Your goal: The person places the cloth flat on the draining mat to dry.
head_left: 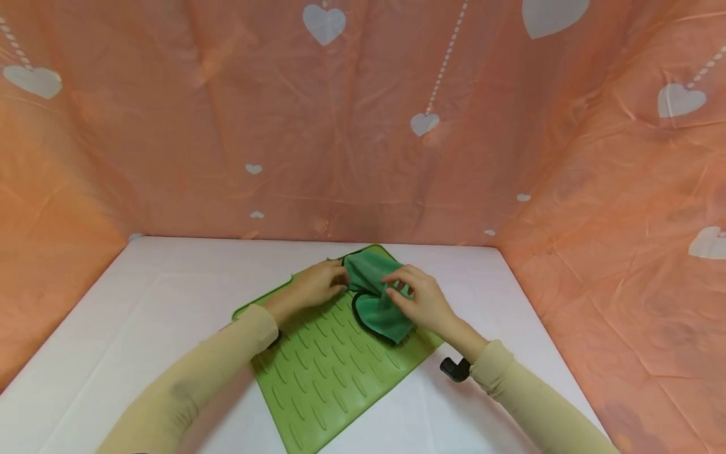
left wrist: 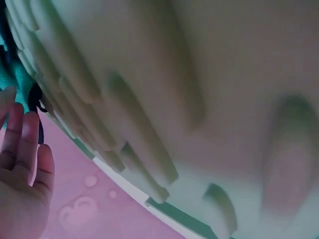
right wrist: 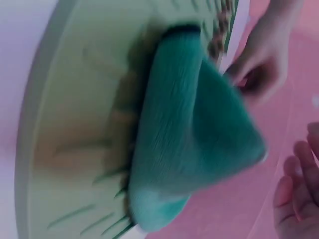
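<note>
A green cloth [head_left: 368, 272] with dark edging lies folded and bunched over the far right part of a lime green ridged mat [head_left: 334, 378]. My left hand [head_left: 317, 284] pinches the cloth at its left edge, and in the right wrist view that hand [right wrist: 261, 64] shows bent fingers at the cloth. My right hand [head_left: 420, 299] hovers over the right side with fingers loosely bent. In the right wrist view its fingers [right wrist: 299, 194] stand apart from a raised, blurred fold of cloth [right wrist: 174, 119].
The mat lies at an angle on a white table [head_left: 170, 315]. Orange curtains [head_left: 340, 145] with white hearts rise behind the table and on both sides. A black camera mount [head_left: 455, 369] sits under the right wrist.
</note>
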`<action>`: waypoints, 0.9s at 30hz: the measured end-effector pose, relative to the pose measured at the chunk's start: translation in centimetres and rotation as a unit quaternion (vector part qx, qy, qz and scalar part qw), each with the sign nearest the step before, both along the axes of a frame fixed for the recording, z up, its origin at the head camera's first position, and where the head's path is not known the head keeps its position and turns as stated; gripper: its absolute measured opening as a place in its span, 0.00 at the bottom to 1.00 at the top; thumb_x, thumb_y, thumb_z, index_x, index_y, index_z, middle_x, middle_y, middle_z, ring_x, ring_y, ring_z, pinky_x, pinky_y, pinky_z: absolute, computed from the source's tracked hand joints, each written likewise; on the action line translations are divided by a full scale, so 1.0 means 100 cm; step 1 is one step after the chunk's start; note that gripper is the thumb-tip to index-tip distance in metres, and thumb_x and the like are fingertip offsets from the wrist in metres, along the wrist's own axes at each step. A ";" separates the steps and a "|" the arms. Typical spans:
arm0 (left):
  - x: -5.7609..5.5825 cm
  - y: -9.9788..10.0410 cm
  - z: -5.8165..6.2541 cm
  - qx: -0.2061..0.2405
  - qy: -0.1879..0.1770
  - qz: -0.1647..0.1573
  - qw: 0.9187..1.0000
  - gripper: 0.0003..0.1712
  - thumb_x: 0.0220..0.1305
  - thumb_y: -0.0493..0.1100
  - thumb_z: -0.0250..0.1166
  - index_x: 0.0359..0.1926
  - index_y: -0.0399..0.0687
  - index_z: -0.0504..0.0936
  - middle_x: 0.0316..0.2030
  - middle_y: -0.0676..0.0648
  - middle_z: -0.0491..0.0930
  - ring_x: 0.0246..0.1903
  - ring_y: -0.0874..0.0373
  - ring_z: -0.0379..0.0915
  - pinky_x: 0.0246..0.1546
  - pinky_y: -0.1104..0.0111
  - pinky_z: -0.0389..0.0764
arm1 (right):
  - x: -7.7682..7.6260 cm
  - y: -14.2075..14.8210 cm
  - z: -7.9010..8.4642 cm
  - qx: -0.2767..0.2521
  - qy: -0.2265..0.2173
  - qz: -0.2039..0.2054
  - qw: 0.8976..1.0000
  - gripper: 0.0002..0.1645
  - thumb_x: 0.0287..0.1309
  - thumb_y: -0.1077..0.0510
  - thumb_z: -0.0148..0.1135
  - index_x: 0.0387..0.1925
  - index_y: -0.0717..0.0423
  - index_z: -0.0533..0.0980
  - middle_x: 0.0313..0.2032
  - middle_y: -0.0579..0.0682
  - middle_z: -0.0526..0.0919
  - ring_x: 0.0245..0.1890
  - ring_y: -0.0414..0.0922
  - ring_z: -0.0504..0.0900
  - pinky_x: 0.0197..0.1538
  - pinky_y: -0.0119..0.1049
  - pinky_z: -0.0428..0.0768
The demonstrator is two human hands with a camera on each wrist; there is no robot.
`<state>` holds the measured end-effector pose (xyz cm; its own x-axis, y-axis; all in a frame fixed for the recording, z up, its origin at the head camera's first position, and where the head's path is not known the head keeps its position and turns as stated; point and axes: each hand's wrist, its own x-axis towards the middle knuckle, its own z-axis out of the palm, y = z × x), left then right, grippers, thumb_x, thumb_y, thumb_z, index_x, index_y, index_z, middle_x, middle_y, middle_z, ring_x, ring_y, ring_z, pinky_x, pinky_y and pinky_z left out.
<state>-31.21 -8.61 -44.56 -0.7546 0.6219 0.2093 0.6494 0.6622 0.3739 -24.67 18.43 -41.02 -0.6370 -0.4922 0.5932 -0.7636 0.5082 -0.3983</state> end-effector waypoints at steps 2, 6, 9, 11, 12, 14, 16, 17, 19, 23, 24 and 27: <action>-0.002 0.000 -0.002 -0.013 0.011 -0.009 1.000 0.07 0.71 0.40 0.70 0.48 0.48 0.87 0.44 0.48 0.82 0.42 0.53 0.82 0.45 0.59 0.84 | 0.007 -0.007 -0.002 0.054 0.004 0.020 0.998 0.12 0.59 0.67 0.74 0.45 0.59 0.85 0.41 0.50 0.85 0.36 0.47 0.83 0.36 0.39 0.83; -0.005 0.002 -0.006 -0.025 0.025 -0.015 0.999 0.09 0.70 0.40 0.70 0.49 0.47 0.87 0.45 0.47 0.82 0.44 0.52 0.82 0.46 0.59 0.84 | 0.016 -0.020 -0.006 0.185 -0.016 0.032 0.982 0.14 0.62 0.60 0.74 0.49 0.56 0.85 0.46 0.49 0.85 0.46 0.46 0.84 0.49 0.41 0.85; -0.007 0.004 -0.007 -0.032 0.016 -0.012 0.999 0.09 0.70 0.40 0.70 0.50 0.47 0.87 0.46 0.47 0.82 0.43 0.52 0.82 0.45 0.60 0.84 | 0.017 -0.024 -0.012 0.238 -0.037 0.028 0.970 0.15 0.64 0.56 0.73 0.51 0.55 0.85 0.48 0.49 0.84 0.51 0.48 0.83 0.54 0.43 0.84; -0.009 0.005 -0.006 -0.039 0.011 -0.009 0.999 0.08 0.70 0.40 0.70 0.49 0.47 0.87 0.45 0.47 0.82 0.42 0.53 0.82 0.44 0.61 0.84 | 0.015 -0.026 -0.015 0.252 -0.047 0.026 0.966 0.15 0.65 0.56 0.73 0.52 0.55 0.85 0.49 0.49 0.84 0.52 0.48 0.83 0.54 0.43 0.84; -0.010 0.006 -0.006 -0.043 0.007 -0.006 0.999 0.08 0.70 0.40 0.71 0.48 0.47 0.87 0.45 0.47 0.82 0.42 0.53 0.82 0.43 0.62 0.84 | 0.014 -0.026 -0.018 0.258 -0.050 0.024 0.965 0.16 0.65 0.55 0.73 0.52 0.54 0.85 0.49 0.49 0.84 0.51 0.48 0.83 0.55 0.43 0.83; -0.011 0.007 -0.005 -0.050 0.000 -0.002 0.999 0.08 0.70 0.40 0.71 0.48 0.48 0.88 0.45 0.47 0.82 0.41 0.54 0.82 0.42 0.62 0.83 | 0.012 -0.026 -0.021 0.264 -0.053 0.022 0.963 0.16 0.64 0.54 0.74 0.52 0.54 0.85 0.48 0.49 0.84 0.51 0.48 0.83 0.54 0.43 0.83; -0.011 0.008 -0.005 -0.057 -0.004 0.001 0.998 0.07 0.69 0.40 0.71 0.47 0.48 0.88 0.45 0.48 0.82 0.41 0.54 0.81 0.42 0.63 0.83 | 0.010 -0.026 -0.025 0.268 -0.056 0.019 0.962 0.17 0.64 0.54 0.74 0.52 0.54 0.85 0.48 0.49 0.84 0.51 0.48 0.83 0.55 0.43 0.83; -0.012 0.009 -0.004 -0.060 -0.006 0.002 0.998 0.07 0.69 0.41 0.71 0.47 0.49 0.88 0.45 0.48 0.82 0.40 0.54 0.81 0.41 0.63 0.83 | 0.010 -0.025 -0.026 0.269 -0.057 0.018 0.961 0.17 0.63 0.53 0.74 0.51 0.54 0.85 0.48 0.50 0.84 0.51 0.48 0.83 0.54 0.43 0.83; -0.012 0.010 -0.005 -0.062 -0.007 0.002 0.998 0.07 0.69 0.41 0.71 0.46 0.49 0.88 0.44 0.48 0.82 0.40 0.55 0.81 0.41 0.63 0.83 | 0.008 -0.024 -0.030 0.270 -0.059 0.016 0.961 0.17 0.63 0.53 0.75 0.51 0.54 0.85 0.48 0.49 0.85 0.51 0.48 0.84 0.55 0.43 0.83; -0.012 0.012 -0.005 -0.062 -0.008 0.002 0.998 0.06 0.69 0.41 0.72 0.45 0.49 0.89 0.43 0.48 0.82 0.39 0.54 0.81 0.40 0.64 0.83 | 0.005 -0.023 -0.036 0.272 -0.047 0.020 0.961 0.15 0.61 0.55 0.76 0.49 0.53 0.86 0.45 0.48 0.85 0.48 0.48 0.84 0.53 0.42 0.84; -0.012 0.012 -0.005 -0.062 -0.008 0.004 0.998 0.06 0.69 0.41 0.72 0.45 0.49 0.89 0.43 0.48 0.82 0.39 0.54 0.81 0.40 0.64 0.83 | 0.004 -0.023 -0.038 0.271 -0.040 0.023 0.961 0.14 0.61 0.56 0.76 0.48 0.54 0.86 0.45 0.48 0.85 0.48 0.47 0.84 0.53 0.42 0.84; -0.013 0.014 -0.004 -0.065 -0.012 0.013 0.998 0.05 0.70 0.41 0.71 0.45 0.49 0.89 0.43 0.48 0.82 0.40 0.53 0.81 0.41 0.63 0.83 | 0.002 -0.023 -0.041 0.268 -0.015 0.032 0.963 0.12 0.59 0.60 0.77 0.45 0.54 0.87 0.42 0.48 0.86 0.45 0.47 0.85 0.51 0.40 0.84</action>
<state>-32.49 -7.18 -45.00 -0.7743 0.6233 0.1088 0.6235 0.7225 0.2987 -24.51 16.16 -45.15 -0.6079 -0.7615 0.2248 -0.7926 0.5987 -0.1152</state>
